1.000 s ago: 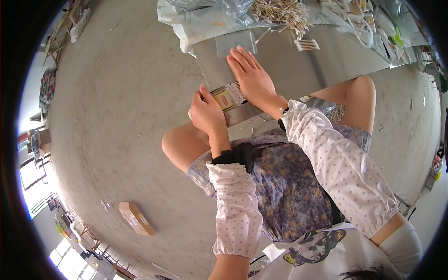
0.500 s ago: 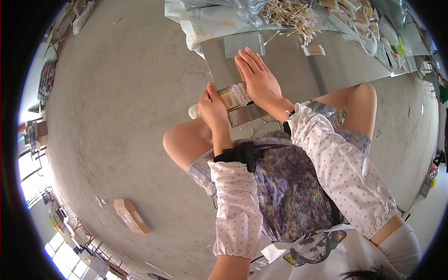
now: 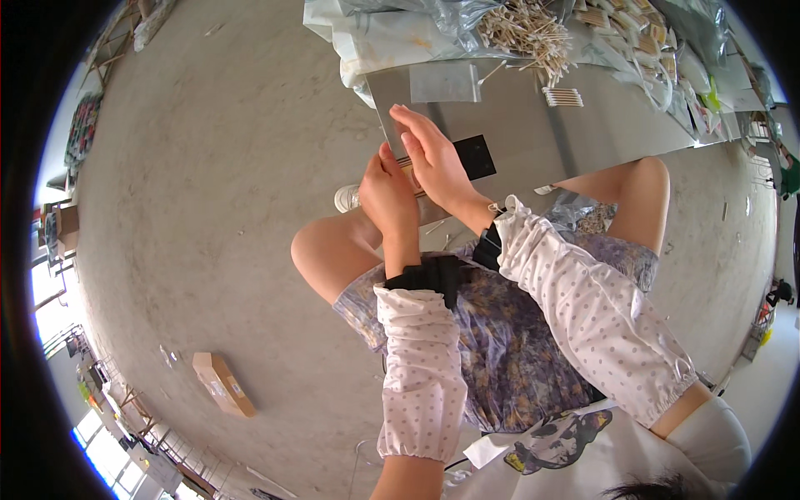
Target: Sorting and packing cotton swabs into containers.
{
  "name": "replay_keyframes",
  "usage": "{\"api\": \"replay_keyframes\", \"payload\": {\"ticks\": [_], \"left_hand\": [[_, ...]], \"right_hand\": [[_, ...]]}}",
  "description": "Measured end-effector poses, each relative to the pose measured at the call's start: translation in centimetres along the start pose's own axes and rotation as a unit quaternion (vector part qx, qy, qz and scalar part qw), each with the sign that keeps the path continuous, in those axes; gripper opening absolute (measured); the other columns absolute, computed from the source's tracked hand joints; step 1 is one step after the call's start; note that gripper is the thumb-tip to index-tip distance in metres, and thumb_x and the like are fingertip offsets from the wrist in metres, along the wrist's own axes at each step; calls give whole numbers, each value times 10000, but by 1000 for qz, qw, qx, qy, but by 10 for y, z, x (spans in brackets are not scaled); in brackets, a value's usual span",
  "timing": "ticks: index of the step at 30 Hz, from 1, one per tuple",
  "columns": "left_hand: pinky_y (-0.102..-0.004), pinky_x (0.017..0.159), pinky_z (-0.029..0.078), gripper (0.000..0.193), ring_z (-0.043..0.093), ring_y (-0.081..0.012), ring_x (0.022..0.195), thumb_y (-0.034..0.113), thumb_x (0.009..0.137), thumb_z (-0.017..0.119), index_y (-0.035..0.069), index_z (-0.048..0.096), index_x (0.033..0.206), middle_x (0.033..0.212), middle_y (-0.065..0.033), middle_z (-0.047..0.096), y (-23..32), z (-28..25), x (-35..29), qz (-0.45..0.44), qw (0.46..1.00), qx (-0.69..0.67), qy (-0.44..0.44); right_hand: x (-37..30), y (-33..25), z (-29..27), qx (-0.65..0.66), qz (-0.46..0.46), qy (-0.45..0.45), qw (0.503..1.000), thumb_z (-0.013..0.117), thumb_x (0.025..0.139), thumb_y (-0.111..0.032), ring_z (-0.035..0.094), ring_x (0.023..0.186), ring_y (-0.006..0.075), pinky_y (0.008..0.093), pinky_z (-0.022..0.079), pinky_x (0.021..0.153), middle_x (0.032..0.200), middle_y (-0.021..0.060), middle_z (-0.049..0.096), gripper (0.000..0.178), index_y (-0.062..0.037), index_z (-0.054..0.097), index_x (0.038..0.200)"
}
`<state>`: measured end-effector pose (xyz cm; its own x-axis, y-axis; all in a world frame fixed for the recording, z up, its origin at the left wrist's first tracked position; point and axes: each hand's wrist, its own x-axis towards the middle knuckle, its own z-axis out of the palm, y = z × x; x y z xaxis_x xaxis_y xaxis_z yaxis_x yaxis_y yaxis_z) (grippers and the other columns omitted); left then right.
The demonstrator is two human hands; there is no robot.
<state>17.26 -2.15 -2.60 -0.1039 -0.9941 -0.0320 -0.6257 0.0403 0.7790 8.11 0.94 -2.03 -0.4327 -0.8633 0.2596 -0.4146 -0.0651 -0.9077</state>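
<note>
Near the left end of the metal tabletop, my left hand (image 3: 389, 193) is closed around a clear pack of cotton swabs (image 3: 414, 181). Only a narrow strip of the pack shows between my hands. My right hand (image 3: 440, 167) lies over the pack's right part, its fingers stretched out and together, angled toward my left fingertips. Beside my right hand, a black square (image 3: 478, 157) is on the tabletop. Farther back lie a flat clear plastic bag (image 3: 445, 82) and a short row of cotton swabs (image 3: 563, 97).
A heap of loose cotton swabs (image 3: 527, 40) sits on plastic sheeting at the table's (image 3: 533, 133) far side. Bundled swabs (image 3: 637, 37) are piled to its right. My knees are against the near edge. A cardboard box (image 3: 223, 384) lies on the floor at left.
My right hand has slid left across the pack toward my left hand, covering most of it. The black square on the tabletop has come into sight.
</note>
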Motion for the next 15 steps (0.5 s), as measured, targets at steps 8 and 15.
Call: {"api": "replay_keyframes", "payload": {"ticks": [8,15], "left_hand": [[-461,746,462,376,619,-372,835,346,1008,529,-12,627,949,846,-183,649,-7,-8,0,17,998,28,48],[-447,969,396,251,527,-344,1122,149,968,573,-1,553,1168,1165,-150,583,21,4,-33,223,966,1,129]], "right_hand": [[-12,13,-63,174,97,36,979,496,1035,-121,529,1288,194,320,408,1070,1358,93,582,345,-41,525,1369],[-57,68,-220,-207,29,27,977,630,878,-4,353,1428,346,409,329,1155,1488,167,433,595,-59,429,1435]]}}
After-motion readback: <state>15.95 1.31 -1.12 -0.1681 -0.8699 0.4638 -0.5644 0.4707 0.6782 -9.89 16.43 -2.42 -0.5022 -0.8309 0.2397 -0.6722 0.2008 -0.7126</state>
